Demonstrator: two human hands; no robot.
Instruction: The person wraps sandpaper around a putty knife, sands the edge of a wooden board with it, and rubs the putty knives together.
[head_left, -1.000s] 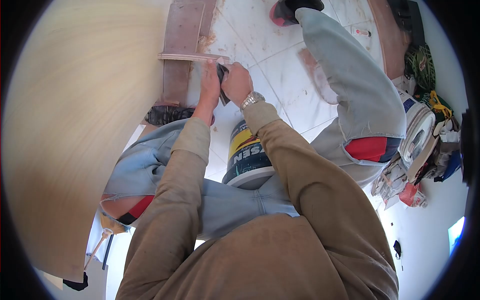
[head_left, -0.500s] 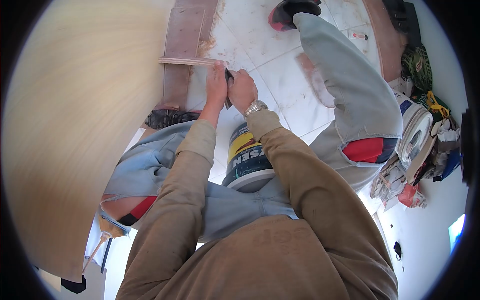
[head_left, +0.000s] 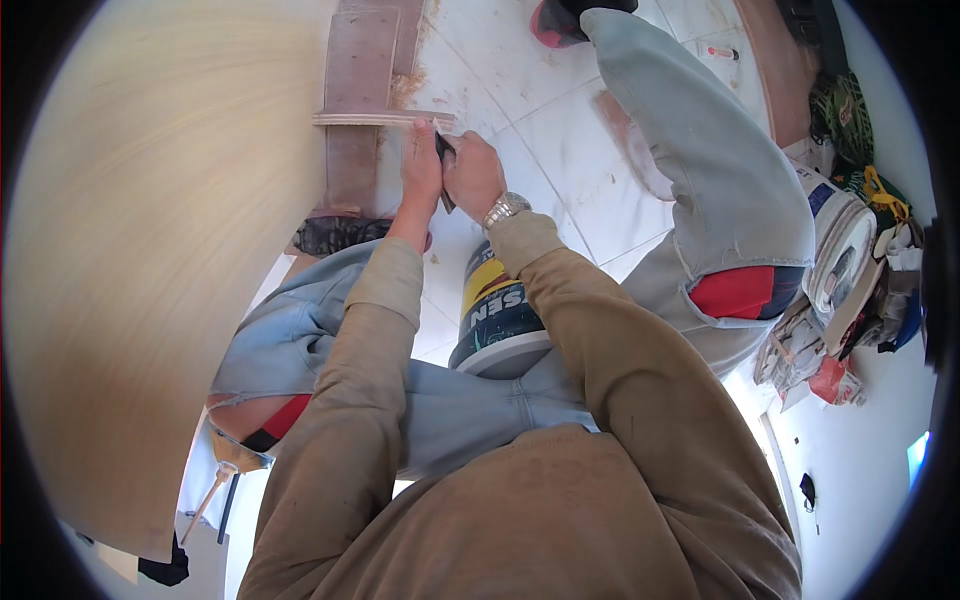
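Observation:
My left hand [head_left: 421, 170] and my right hand [head_left: 474, 174] are close together at the free end of a thin wooden strip [head_left: 370, 119]. Between them is a dark flat tool [head_left: 444, 147], mostly covered by my fingers; its exact kind is unclear. My right hand, with a metal watch on the wrist, is closed around it. My left hand is closed along its other side, thumb tip at the strip's edge, its other fingers hidden. The strip sticks out from beside a large pale wooden panel [head_left: 150, 250]. Below my hands, a paint bucket [head_left: 500, 310] stands between my legs.
Reddish-brown boards [head_left: 365, 60] lie at the upper left on the dusty tiled floor [head_left: 540, 130]. A small white tube [head_left: 720, 52] lies at the upper right. White buckets [head_left: 835, 245] and piled bags stand along the right wall.
Both hands, with the dark flat tool between them, have shifted slightly left along the strip. The whole view has tilted a little.

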